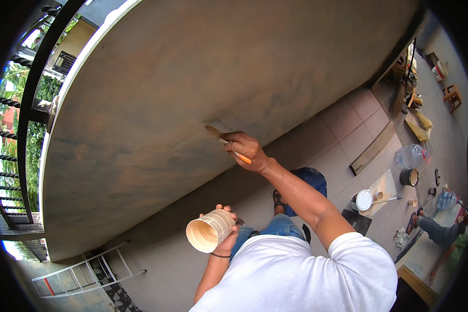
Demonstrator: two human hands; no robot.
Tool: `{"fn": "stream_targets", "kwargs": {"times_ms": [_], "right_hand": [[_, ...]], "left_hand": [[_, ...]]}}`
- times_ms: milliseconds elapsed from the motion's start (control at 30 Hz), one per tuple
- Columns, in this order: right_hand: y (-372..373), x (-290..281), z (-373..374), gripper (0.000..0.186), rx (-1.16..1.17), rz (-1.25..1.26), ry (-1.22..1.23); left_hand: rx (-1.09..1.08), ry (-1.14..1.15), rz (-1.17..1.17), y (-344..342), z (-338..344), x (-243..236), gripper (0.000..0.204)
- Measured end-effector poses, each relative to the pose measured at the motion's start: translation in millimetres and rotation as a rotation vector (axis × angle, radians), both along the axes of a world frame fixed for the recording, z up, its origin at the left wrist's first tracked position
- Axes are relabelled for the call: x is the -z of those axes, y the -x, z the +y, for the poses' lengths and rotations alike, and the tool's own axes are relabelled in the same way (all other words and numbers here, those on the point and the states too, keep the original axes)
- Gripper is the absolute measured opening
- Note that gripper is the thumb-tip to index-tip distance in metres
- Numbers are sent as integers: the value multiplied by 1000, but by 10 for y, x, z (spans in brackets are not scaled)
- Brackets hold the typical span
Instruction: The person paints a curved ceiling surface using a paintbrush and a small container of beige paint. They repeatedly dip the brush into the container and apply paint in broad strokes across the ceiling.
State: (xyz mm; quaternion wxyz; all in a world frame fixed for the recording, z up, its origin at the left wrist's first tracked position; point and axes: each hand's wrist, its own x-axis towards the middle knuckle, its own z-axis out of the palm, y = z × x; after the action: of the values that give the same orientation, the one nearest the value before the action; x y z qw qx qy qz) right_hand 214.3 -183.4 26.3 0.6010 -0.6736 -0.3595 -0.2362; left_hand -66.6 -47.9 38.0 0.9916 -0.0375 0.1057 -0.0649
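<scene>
My right hand is closed round the handle of a paintbrush, whose orange handle end sticks out below the fist. The bristles are at the brown, mottled wall; I cannot tell whether they press on it. Lower down, my left hand grips a cream plastic cup with ribbed sides. The cup is tilted with its mouth toward the left, and its inside looks pale; what it contains is not clear.
An aluminium ladder is at lower left, and a black metal railing beyond the wall's edge. On the tiles at right are a wooden plank, a white-lidded paint can, a black pot and a clear water jug. Another person sits far right.
</scene>
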Motion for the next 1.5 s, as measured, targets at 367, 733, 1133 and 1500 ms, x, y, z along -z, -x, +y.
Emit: {"fn": "stream_targets", "kwargs": {"times_ms": [367,733,1133,1500], "right_hand": [[-932,148,-867,15,684,225,-390],[146,370,375,23,112,108,-96],[413,289,904,20,286,27,-111],[1575,-682,372,19,-322,1097,-734]], "left_hand": [[-10,-38,19,364,375,53,64],[41,-101,5,526,869,206,64],[43,-101,50,940,1268,453,58],[0,-124,-15,603,1047,584,64]]}}
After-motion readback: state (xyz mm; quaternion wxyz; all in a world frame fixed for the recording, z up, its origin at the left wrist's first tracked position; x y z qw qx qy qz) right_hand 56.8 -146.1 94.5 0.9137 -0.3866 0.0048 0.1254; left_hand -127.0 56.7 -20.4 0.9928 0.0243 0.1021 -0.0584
